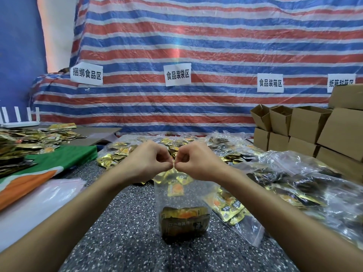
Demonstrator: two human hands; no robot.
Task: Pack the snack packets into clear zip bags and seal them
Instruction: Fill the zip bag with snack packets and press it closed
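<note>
A clear zip bag [182,195] hangs upright in front of me, its bottom resting on the speckled table [121,242]. Gold and black snack packets [184,220] lie in its bottom. My left hand [145,160] and my right hand [194,159] meet knuckle to knuckle above it. Both pinch the bag's top edge between thumb and curled fingers. Loose gold snack packets [117,154] lie scattered on the table behind my hands.
Filled clear bags [294,185] pile up at the right. Cardboard boxes [306,130] are stacked at the back right. A heap of packets [29,142] sits on a green and orange cloth [49,165] at the left. A striped tarp [196,46] hangs behind.
</note>
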